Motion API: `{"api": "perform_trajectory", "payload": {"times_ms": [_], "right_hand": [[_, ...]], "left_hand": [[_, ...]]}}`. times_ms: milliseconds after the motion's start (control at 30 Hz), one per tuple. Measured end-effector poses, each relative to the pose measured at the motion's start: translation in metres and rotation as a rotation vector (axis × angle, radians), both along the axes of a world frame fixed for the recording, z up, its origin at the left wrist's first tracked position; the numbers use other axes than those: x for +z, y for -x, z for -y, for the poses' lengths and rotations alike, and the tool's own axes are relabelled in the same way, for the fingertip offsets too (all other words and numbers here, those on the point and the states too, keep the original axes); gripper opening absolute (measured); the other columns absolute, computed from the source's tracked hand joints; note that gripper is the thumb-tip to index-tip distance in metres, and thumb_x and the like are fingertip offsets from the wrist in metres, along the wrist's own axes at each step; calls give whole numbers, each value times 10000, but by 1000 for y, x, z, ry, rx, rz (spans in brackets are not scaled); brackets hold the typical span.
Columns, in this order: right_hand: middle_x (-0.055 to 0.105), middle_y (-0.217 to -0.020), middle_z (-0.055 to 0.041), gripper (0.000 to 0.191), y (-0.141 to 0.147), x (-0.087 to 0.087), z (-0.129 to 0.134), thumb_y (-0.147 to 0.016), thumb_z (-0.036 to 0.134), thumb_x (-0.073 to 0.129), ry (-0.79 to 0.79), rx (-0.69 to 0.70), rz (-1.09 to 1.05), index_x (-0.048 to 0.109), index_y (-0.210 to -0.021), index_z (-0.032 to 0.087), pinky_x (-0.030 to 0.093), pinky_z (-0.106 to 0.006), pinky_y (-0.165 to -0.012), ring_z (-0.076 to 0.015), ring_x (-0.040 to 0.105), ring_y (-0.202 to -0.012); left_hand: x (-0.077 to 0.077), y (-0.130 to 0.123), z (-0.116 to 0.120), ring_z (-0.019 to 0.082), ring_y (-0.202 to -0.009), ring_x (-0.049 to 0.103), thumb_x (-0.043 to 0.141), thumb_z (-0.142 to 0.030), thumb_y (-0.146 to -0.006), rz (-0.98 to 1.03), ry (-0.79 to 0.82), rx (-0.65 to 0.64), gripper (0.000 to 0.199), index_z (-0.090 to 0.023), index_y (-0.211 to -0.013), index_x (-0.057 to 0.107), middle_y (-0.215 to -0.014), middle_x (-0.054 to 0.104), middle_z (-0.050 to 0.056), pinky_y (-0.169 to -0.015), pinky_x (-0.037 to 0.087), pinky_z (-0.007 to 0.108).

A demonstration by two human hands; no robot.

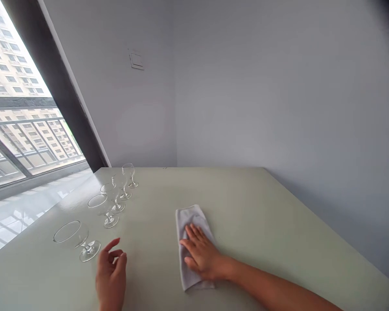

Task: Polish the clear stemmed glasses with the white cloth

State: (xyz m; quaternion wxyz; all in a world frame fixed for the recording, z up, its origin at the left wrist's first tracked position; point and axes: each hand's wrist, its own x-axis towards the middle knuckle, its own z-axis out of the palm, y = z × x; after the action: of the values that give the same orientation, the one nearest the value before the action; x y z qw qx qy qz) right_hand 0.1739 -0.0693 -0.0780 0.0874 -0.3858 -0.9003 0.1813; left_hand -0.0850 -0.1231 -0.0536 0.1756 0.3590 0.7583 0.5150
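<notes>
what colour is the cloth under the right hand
The cloth is pale lilac-grey, seen best in the head view.

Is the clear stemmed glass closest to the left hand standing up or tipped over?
Standing upright. The clear stemmed glass rests on its round foot on the pale green table, mouth upward.

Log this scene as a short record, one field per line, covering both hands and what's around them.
Table: pale green, glossy
Glasses: five, clear, stemmed, standing in a row on the table's left side
Cloth: pale grey, lying on the table right of the glasses
Left hand: holds nothing, fingers loosely curled, near the closest glass
Right hand: palm down on the cloth, fingers forward
Background: grey walls, switch plate
</notes>
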Motion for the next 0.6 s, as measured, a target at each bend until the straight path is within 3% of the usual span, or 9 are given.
{"api": "perform_trajectory", "payload": {"times_ms": [67,167,233,300,433,600], "right_hand": [[143,-1453,-142,507,38,4,-11,-853,432,402,33,50,-50,431,-1265,138,82,-433,-1083,-270,60,-1337],[106,-1459,-104,602,78,6,-34,-821,492,421,26,91,-109,366,-1312,147,73,-425,-1079,-267,47,-1335],[149,-1453,-40,638,89,6,-53,-801,508,429,-28,64,-169,308,-1346,199,100,-401,-1072,-246,103,-1328],[267,-1419,-5,616,88,7,-76,-782,500,450,-93,6,-225,353,-1320,216,157,-378,-1054,-236,207,-1302],[392,-1357,-82,540,53,11,-131,-803,432,432,-162,-153,-245,462,-1233,106,209,-391,-1020,-253,279,-1270],[368,-1352,-191,507,-44,16,-198,-854,358,376,-143,-504,-148,438,-1233,27,195,-409,-1011,-242,264,-1284]], "left_hand": [[0,-21,-4,135,-515,471,475,-412,-648,37,16,-98,432,-246,-1046,496,-734,536,0,-505,381,263],[-6,-31,-6,143,-549,500,484,-426,-639,70,12,-159,435,-230,-1027,506,-746,531,7,-533,399,265],[-10,-28,-7,151,-577,516,493,-449,-632,76,25,-180,447,-223,-1018,511,-751,530,8,-552,406,268],[-13,-23,-7,152,-568,511,492,-473,-630,88,47,-199,460,-221,-1015,507,-729,530,2,-551,405,270],[-16,-20,-9,160,-585,523,500,-497,-632,103,60,-210,464,-233,-1013,506,-712,541,-3,-565,410,272],[-18,-21,-11,163,-596,524,492,-507,-642,102,81,-212,451,-242,-1007,506,-714,548,0,-571,411,273]]}}
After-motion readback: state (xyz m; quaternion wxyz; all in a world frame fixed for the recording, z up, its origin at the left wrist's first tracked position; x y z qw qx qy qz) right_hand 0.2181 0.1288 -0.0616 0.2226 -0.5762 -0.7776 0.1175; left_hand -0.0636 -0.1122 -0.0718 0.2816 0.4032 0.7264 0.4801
